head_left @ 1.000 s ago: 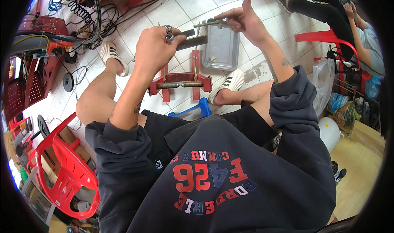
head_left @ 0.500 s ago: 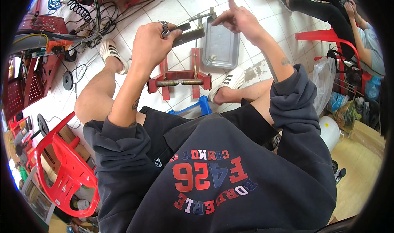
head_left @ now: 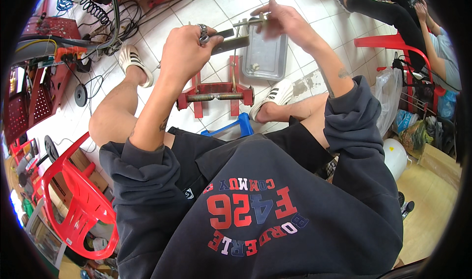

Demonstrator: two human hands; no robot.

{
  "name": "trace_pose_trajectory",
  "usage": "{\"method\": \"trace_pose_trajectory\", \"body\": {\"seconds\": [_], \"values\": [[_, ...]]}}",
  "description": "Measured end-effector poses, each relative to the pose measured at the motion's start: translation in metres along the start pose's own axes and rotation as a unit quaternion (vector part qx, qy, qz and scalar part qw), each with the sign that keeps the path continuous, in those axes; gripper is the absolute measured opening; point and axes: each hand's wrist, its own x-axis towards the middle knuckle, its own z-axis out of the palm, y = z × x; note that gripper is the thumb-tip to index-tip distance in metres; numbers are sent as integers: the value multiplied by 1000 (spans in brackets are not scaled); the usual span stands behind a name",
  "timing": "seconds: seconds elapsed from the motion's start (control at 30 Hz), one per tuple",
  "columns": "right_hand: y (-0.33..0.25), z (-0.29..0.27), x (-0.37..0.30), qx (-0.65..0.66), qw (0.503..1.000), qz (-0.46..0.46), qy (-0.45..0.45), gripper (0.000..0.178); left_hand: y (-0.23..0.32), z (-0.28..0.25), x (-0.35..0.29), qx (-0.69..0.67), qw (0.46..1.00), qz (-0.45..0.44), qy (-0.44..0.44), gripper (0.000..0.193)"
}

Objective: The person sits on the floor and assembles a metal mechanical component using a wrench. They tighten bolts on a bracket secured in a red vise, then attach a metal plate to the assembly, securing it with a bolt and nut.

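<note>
My left hand point(head_left: 188, 48) is closed on a dark metal clamp-like piece point(head_left: 231, 45), which has two flat, parallel bars pointing right. A ring shows on one finger. From the upper bar, a thin metal rod point(head_left: 246, 22) runs right to a brass-coloured end piece point(head_left: 262, 22). My right hand point(head_left: 287, 26) has its fingers around that end; the lower ones are blurred. Below the hands, a red metal frame point(head_left: 211, 91) with a threaded bar stands on the floor. A grey tray point(head_left: 268, 58) with a small pale object in it lies just beyond.
A blue stool-like frame point(head_left: 231, 127) shows between my legs. To the left are a red plastic chair point(head_left: 73, 205), a red perforated cabinet point(head_left: 42, 87) and tangled cables. At the far right, another person sits near a red chair point(head_left: 381, 42), holding something dark in their hands.
My right hand has moved left and its fingers have come onto the rod's end. The rod has turned a little. My left hand and the bars have shifted slightly right.
</note>
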Motion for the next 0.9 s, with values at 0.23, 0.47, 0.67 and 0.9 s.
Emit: {"method": "trace_pose_trajectory", "body": {"seconds": [0.23,0.47,0.67,0.9], "values": [[8,16,4,23,991,-97,87,38,-1,-1,0,14,1000,-1,-1,25],[22,4,9,-39,998,-31,28,38,-2,2,1,16,1000,1,-7,24],[10,7,1,-15,1000,-2,11,51,-1,1,0,14,1000,0,-3,24],[9,16,1,-23,998,-52,27,29,-6,6,0,62,997,35,7,20]]}}
